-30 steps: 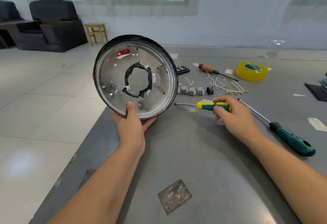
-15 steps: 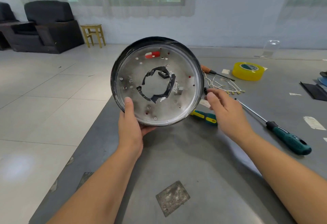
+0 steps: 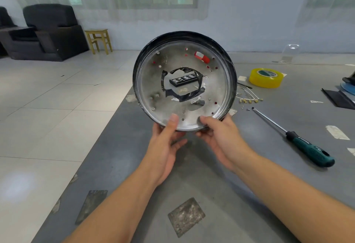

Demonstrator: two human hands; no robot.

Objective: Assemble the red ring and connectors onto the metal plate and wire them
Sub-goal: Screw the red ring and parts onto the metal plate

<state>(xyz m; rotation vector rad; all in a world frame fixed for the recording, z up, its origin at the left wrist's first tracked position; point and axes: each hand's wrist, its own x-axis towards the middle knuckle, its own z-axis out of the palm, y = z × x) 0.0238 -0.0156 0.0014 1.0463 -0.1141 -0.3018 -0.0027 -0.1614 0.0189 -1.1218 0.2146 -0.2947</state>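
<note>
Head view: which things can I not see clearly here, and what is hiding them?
- Table behind the metal plate: the upright plate covers it; only a black case shows through the centre hole.
- Fingers of left hand and right hand: behind the plate's lower rim; only the thumbs show.
- Wires: too small to count; the plate's rim cuts them off.
- Dark objects: cut by the right edge.

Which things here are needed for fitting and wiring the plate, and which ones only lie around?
For the job:
- metal plate, gripped at its lower rim by the left hand and right hand
- loose wires on the table
- green screwdriver

Lying about:
- yellow tape roll
- black armchair
- yellow stool
</note>
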